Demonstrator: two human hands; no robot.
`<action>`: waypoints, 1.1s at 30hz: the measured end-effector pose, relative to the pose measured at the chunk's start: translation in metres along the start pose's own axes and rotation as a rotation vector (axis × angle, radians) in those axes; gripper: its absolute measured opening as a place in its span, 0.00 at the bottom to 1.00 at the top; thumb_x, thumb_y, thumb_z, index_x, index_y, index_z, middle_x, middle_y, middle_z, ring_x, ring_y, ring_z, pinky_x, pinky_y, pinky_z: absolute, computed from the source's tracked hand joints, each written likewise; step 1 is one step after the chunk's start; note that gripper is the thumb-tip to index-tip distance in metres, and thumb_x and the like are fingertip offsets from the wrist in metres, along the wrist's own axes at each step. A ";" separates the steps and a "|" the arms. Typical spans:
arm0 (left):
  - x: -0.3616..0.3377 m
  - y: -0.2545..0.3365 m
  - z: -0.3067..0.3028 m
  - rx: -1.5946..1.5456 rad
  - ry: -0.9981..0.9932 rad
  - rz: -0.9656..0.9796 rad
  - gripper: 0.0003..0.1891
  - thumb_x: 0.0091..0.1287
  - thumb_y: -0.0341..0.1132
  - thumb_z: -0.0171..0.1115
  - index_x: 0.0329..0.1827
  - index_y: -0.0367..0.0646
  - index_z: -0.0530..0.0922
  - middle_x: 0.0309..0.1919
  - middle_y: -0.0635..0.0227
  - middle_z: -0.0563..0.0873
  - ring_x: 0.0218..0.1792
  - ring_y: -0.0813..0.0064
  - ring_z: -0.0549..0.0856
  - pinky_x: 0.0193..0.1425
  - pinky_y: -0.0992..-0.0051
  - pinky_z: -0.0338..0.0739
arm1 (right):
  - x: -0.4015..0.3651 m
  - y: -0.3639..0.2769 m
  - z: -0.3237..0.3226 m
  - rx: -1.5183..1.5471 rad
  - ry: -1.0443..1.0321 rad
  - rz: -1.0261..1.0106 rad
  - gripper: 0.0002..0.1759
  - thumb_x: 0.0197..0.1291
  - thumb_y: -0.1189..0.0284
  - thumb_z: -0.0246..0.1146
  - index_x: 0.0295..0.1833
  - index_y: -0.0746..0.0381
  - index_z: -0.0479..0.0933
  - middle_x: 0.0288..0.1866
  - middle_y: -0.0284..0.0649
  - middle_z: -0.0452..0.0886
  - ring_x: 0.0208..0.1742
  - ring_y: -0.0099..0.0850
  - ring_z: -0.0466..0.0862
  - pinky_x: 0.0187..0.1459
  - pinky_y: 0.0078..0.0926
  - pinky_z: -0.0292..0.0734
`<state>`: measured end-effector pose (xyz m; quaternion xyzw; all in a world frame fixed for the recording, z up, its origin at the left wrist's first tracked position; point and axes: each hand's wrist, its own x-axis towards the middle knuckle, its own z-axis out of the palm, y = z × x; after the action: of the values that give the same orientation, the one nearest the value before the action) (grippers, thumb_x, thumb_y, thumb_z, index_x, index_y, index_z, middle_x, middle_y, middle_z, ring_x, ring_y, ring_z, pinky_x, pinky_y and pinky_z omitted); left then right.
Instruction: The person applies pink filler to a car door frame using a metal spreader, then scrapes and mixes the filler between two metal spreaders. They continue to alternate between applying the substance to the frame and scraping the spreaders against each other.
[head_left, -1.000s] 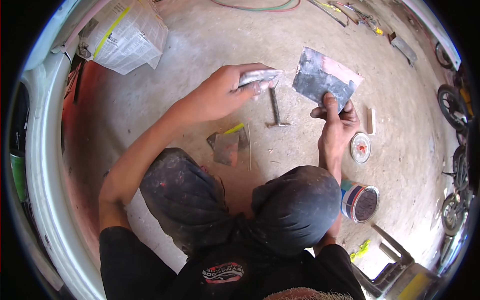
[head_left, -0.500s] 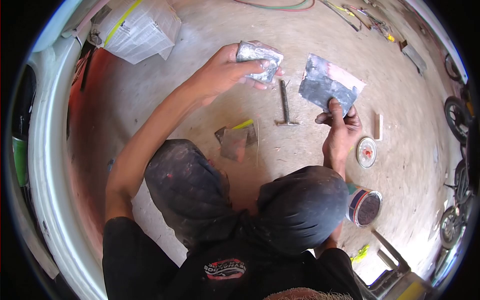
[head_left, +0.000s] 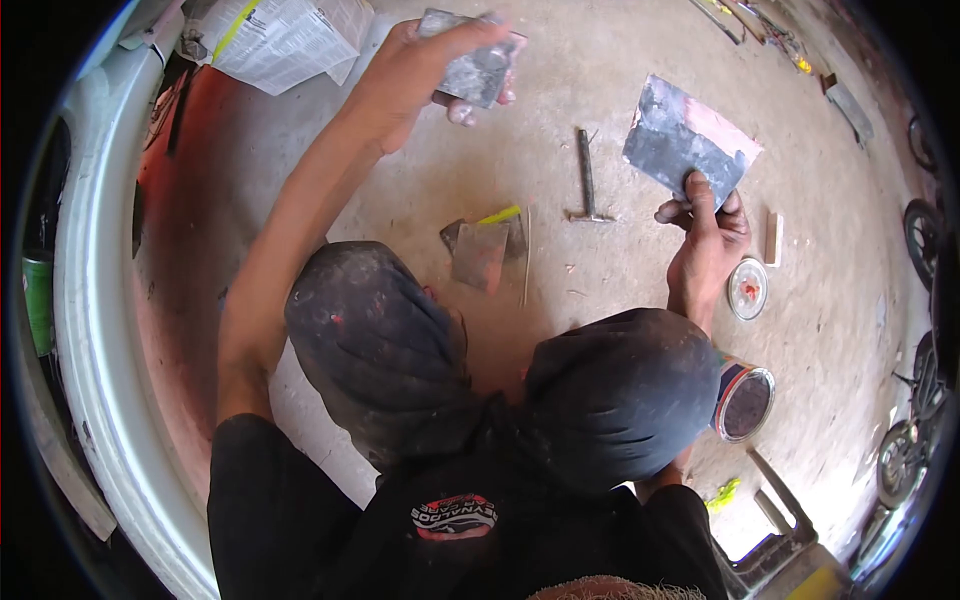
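My left hand (head_left: 405, 75) is raised at the upper left, its fingers closed around a small rectangular piece (head_left: 478, 75) smeared with grey. Whitish-grey smears coat some of those fingertips. My right hand (head_left: 708, 245) pinches the lower edge of a thin flat rectangular plate (head_left: 672, 140), thumb on top. Dark grey and pale pink paste covers that plate's face. The two pieces are apart, both above the concrete floor. Between them on the floor lies a hammer (head_left: 586, 175). Thin flat sheets (head_left: 480, 255) rest in front of my left knee.
A pale car body panel (head_left: 95, 330) runs along the left, with newspaper masking (head_left: 290, 45) at the top. Right of my knee are an open can (head_left: 745, 402), a round lid (head_left: 748, 288) and a small wooden block (head_left: 774, 238). Motorbike wheels (head_left: 900, 460) line the far right.
My left hand has moved up and left with its grey piece, away from the plate. The right hand keeps its hold on the plate, and the view has shifted slightly.
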<state>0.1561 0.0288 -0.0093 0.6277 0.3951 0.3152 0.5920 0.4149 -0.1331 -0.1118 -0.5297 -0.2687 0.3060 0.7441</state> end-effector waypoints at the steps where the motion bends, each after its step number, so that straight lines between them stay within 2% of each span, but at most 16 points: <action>1: 0.003 -0.010 -0.005 -0.011 0.031 -0.021 0.26 0.75 0.55 0.62 0.52 0.36 0.85 0.33 0.63 0.89 0.32 0.74 0.89 0.28 0.73 0.78 | 0.000 0.001 -0.001 0.003 0.000 -0.003 0.05 0.68 0.76 0.71 0.44 0.68 0.85 0.34 0.39 0.89 0.24 0.25 0.84 0.28 0.23 0.81; 6: 0.014 -0.112 -0.050 -0.190 0.113 -0.397 0.33 0.79 0.64 0.49 0.61 0.42 0.84 0.40 0.61 0.91 0.34 0.73 0.88 0.37 0.71 0.84 | -0.004 -0.002 -0.006 -0.027 0.014 0.070 0.06 0.67 0.76 0.71 0.45 0.67 0.86 0.34 0.39 0.89 0.23 0.25 0.84 0.28 0.23 0.81; 7: 0.007 -0.139 -0.055 -0.202 0.135 -0.471 0.34 0.79 0.65 0.46 0.62 0.43 0.83 0.41 0.61 0.91 0.33 0.73 0.87 0.39 0.70 0.84 | -0.005 -0.002 -0.009 -0.042 -0.006 0.094 0.05 0.69 0.74 0.71 0.44 0.65 0.85 0.33 0.37 0.87 0.25 0.26 0.84 0.28 0.26 0.83; 9: -0.010 -0.199 -0.063 -0.282 0.223 -0.569 0.29 0.79 0.61 0.51 0.61 0.45 0.84 0.44 0.62 0.91 0.32 0.72 0.85 0.41 0.68 0.86 | -0.004 -0.002 -0.013 -0.055 -0.034 0.128 0.06 0.69 0.73 0.71 0.44 0.65 0.85 0.34 0.37 0.88 0.25 0.26 0.84 0.28 0.25 0.83; 12: -0.035 -0.298 -0.085 -0.271 0.271 -0.668 0.18 0.76 0.46 0.64 0.59 0.44 0.84 0.43 0.64 0.90 0.35 0.72 0.87 0.45 0.65 0.89 | -0.015 0.007 -0.012 -0.093 -0.064 0.138 0.06 0.69 0.72 0.71 0.45 0.65 0.86 0.33 0.37 0.88 0.25 0.25 0.84 0.29 0.25 0.82; 14: -0.047 -0.328 -0.091 -0.255 0.294 -0.724 0.16 0.72 0.38 0.70 0.59 0.43 0.84 0.42 0.65 0.89 0.36 0.73 0.87 0.47 0.64 0.89 | -0.016 0.009 -0.009 -0.113 -0.079 0.147 0.07 0.69 0.72 0.71 0.46 0.65 0.86 0.33 0.37 0.88 0.25 0.25 0.84 0.29 0.25 0.82; 17: -0.057 -0.345 -0.099 -0.271 0.288 -0.717 0.16 0.70 0.32 0.70 0.59 0.39 0.82 0.43 0.63 0.89 0.37 0.70 0.89 0.46 0.63 0.91 | -0.018 0.017 -0.004 -0.133 -0.114 0.164 0.08 0.69 0.72 0.72 0.47 0.65 0.86 0.33 0.37 0.88 0.25 0.24 0.85 0.30 0.25 0.82; 18: -0.059 -0.297 -0.091 -0.166 0.330 -0.724 0.16 0.70 0.32 0.70 0.59 0.39 0.82 0.44 0.62 0.90 0.36 0.70 0.90 0.44 0.65 0.91 | -0.001 -0.011 -0.019 -0.096 -0.123 0.209 0.08 0.69 0.72 0.72 0.47 0.65 0.85 0.33 0.37 0.88 0.25 0.24 0.84 0.30 0.24 0.81; 20: -0.059 -0.287 -0.095 -0.036 0.371 -0.700 0.16 0.70 0.31 0.70 0.58 0.37 0.82 0.44 0.60 0.90 0.35 0.69 0.90 0.40 0.67 0.91 | 0.001 -0.015 -0.021 -0.093 -0.151 0.226 0.09 0.68 0.72 0.73 0.47 0.65 0.85 0.34 0.36 0.88 0.25 0.23 0.85 0.30 0.23 0.81; 23: -0.061 -0.302 -0.115 0.124 0.457 -0.525 0.16 0.74 0.32 0.65 0.60 0.33 0.80 0.47 0.57 0.90 0.34 0.67 0.91 0.39 0.67 0.91 | -0.004 -0.010 -0.018 -0.110 -0.173 0.219 0.09 0.68 0.71 0.73 0.47 0.65 0.85 0.33 0.37 0.88 0.26 0.24 0.85 0.31 0.23 0.82; 26: -0.055 -0.307 -0.132 -0.065 0.578 -0.571 0.18 0.78 0.34 0.58 0.64 0.30 0.76 0.50 0.52 0.88 0.39 0.61 0.92 0.46 0.62 0.92 | -0.003 -0.012 -0.018 -0.135 -0.180 0.243 0.10 0.68 0.70 0.73 0.48 0.66 0.85 0.33 0.38 0.88 0.26 0.24 0.85 0.31 0.24 0.82; 29: -0.053 -0.316 -0.140 -0.229 0.630 -0.531 0.19 0.81 0.36 0.53 0.66 0.30 0.74 0.55 0.50 0.86 0.43 0.58 0.92 0.45 0.62 0.92 | -0.004 -0.009 -0.018 -0.130 -0.199 0.250 0.11 0.68 0.70 0.73 0.48 0.66 0.85 0.33 0.39 0.88 0.26 0.25 0.86 0.31 0.24 0.83; 32: -0.053 -0.342 -0.150 -0.373 0.699 -0.429 0.23 0.79 0.39 0.59 0.67 0.28 0.73 0.59 0.45 0.83 0.56 0.50 0.87 0.57 0.58 0.88 | -0.004 -0.011 -0.016 -0.121 -0.183 0.267 0.11 0.68 0.70 0.73 0.48 0.66 0.84 0.33 0.39 0.88 0.26 0.26 0.86 0.31 0.24 0.83; 33: -0.054 -0.348 -0.142 0.134 0.822 -0.319 0.24 0.76 0.39 0.61 0.67 0.29 0.74 0.61 0.46 0.82 0.60 0.49 0.85 0.60 0.57 0.85 | -0.005 -0.011 -0.015 -0.116 -0.184 0.268 0.11 0.68 0.70 0.73 0.48 0.66 0.84 0.33 0.39 0.88 0.26 0.26 0.86 0.31 0.24 0.83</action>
<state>-0.0353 0.0476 -0.3369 0.4184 0.7090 0.4172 0.3850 0.4246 -0.1487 -0.1056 -0.5726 -0.2799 0.4334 0.6371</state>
